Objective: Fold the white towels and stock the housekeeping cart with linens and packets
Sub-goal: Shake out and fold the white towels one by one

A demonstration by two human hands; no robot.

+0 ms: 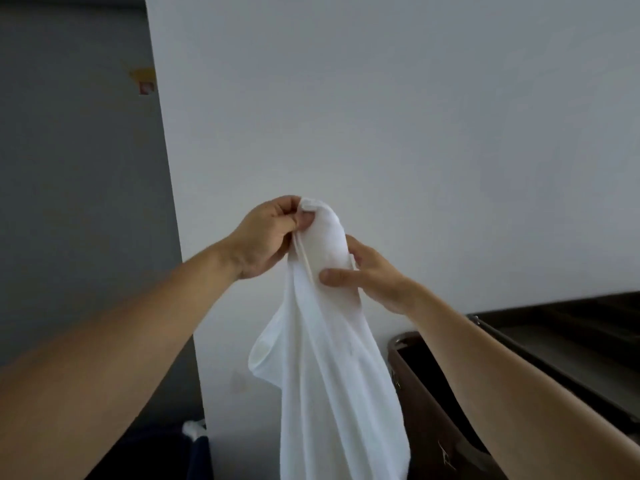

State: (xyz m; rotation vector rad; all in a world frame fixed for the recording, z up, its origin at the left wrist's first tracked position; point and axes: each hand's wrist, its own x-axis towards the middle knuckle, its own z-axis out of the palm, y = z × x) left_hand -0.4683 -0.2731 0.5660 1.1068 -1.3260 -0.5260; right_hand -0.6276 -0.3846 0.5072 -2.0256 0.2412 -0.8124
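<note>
A white towel [325, 358] hangs bunched in front of me, its lower end running out of the bottom of the frame. My left hand [268, 237] grips the towel's top corner at about chest height. Just below and to the right, my right hand [372, 275] pinches the towel's edge between thumb and fingers. Both arms are raised toward a white wall. The dark housekeeping cart [519, 348] shows at the lower right, with its top edge beside my right forearm.
A white wall [381, 116] fills the middle and right. A grey wall [76, 202] with a small yellow and red sticker [144, 79] lies to the left. A bit of white cloth on something dark blue [195, 434] sits at the bottom, left of the towel.
</note>
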